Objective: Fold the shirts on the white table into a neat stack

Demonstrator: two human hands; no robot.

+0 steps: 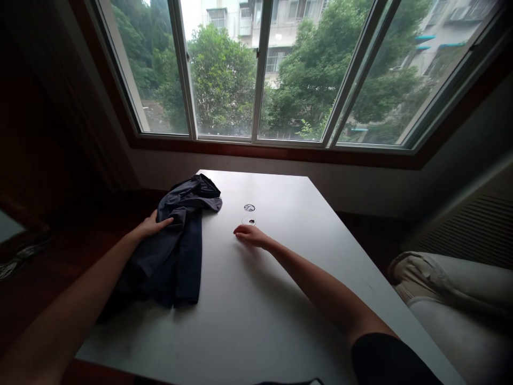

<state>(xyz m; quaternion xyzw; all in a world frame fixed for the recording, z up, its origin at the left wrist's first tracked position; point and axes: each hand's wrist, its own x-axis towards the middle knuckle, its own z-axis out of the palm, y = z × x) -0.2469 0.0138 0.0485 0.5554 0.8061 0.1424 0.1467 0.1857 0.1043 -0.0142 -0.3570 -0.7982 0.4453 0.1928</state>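
A dark navy jacket (182,251) lies rumpled along the left side of the white table (256,331). Its collar end is toward the window, and a sleeve runs down toward me. My left hand (152,225) grips the jacket's left side, with the thumb lying over the cloth and the other fingers partly hidden. To the right of the jacket, my right hand (250,235) is low over the tabletop, palm down, fingers loosely bent and holding nothing. Just beyond it is a round cable-hole cover (249,221), partly covered by the hand.
A second round mark or disc (249,208) sits farther back on the tabletop. Beyond the table is a wide sliding window (256,80). Pale rolled bedding or cushions (452,283) lie at the right. Some cables (18,262) are on the far left.
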